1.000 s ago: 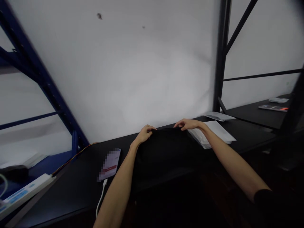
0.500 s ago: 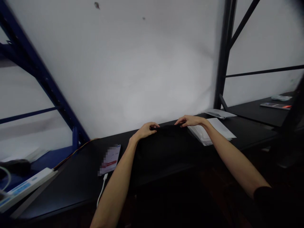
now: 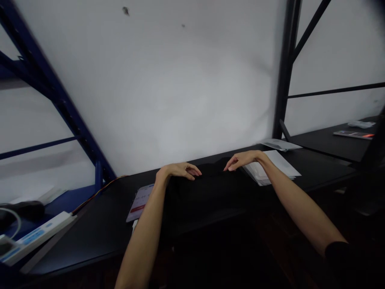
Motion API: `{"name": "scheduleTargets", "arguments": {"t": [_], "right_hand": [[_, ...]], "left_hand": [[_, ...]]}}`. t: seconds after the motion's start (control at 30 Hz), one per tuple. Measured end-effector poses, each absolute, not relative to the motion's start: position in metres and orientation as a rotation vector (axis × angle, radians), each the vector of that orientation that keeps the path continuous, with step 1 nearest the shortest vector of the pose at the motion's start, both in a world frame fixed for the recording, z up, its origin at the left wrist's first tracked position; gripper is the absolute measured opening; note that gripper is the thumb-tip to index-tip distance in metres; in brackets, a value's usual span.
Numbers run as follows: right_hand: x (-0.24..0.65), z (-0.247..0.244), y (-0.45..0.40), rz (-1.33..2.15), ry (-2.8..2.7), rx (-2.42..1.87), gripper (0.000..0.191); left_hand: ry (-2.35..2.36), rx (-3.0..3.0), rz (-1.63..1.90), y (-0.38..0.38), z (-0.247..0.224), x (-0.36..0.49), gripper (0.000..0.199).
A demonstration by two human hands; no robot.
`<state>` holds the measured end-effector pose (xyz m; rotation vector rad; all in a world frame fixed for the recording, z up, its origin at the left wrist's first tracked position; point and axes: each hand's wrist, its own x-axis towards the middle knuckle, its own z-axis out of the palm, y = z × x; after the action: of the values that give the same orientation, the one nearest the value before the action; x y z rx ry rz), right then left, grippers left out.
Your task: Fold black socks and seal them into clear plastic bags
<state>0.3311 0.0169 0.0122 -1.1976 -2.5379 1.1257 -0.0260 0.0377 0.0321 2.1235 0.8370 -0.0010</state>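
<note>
A piece of black cloth [image 3: 207, 192] lies on the black shelf top [image 3: 99, 224]; dark on dark, its outline is hard to make out. My left hand [image 3: 182, 170] rests over its left part, fingers stretched to the right and thumb apart. Across from it, my right hand [image 3: 240, 159] points its fingers down and left at the cloth's upper right, held loosely apart. Neither hand visibly grips the fabric. A phone [image 3: 140, 202] lies beside my left forearm, which partly covers it.
White papers or envelopes [image 3: 278, 162] are stacked behind my right wrist, with a flat white packet [image 3: 279, 144] farther back. A white power strip [image 3: 39, 237] sits at left. Blue [image 3: 60, 96] and black [image 3: 284, 80] rack posts flank the white wall [image 3: 186, 88].
Both hands have let go of the black cloth's raised far edge, and their fingertips have come lower and nearer. My left hand has also shifted left, its forearm covering more of the phone.
</note>
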Motion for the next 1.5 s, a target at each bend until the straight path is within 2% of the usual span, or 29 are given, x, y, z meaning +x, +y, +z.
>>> {"name": "scheduleTargets", "arguments": {"t": [0.17,0.33,0.53,0.67,0.77,0.83,1.03,1.27,1.5], "right_hand": [[0.328,0.029,0.001,1.217,-2.565,-0.868,0.036],[0.318,0.026,-0.01,1.491,-2.758,-0.911,0.046],[0.321,0.017,-0.013,1.383,-2.765,-1.117,0.062],[0.337,0.019,-0.038,1.201,-2.71,-1.061,0.074],[0.348,0.017,-0.064,1.054,-2.649,-1.01,0.075],[0.354,0.015,-0.077,0.975,-2.632,-1.03,0.07],[0.361,0.007,-0.085,0.773,-2.576,-1.097,0.037],[0.351,-0.007,-0.064,0.545,-2.209,-1.146,0.036],[0.336,-0.042,-0.002,0.442,-1.859,-1.332,0.022]], "left_hand": [[0.848,2.243,-0.058,0.011,0.072,-0.04,0.04],[0.883,2.346,-0.242,-0.017,0.078,-0.057,0.047],[0.946,2.423,-0.18,-0.063,0.069,-0.094,0.054],[1.075,2.445,-0.007,-0.077,0.063,-0.101,0.034],[1.087,2.474,0.108,-0.078,0.054,-0.101,0.031],[1.118,2.49,0.164,-0.078,0.047,-0.102,0.034],[1.246,2.565,0.337,-0.083,0.034,-0.115,0.03],[1.484,2.516,0.598,-0.074,0.026,-0.116,0.035],[1.626,2.363,0.846,-0.006,0.006,-0.107,0.039]]}}
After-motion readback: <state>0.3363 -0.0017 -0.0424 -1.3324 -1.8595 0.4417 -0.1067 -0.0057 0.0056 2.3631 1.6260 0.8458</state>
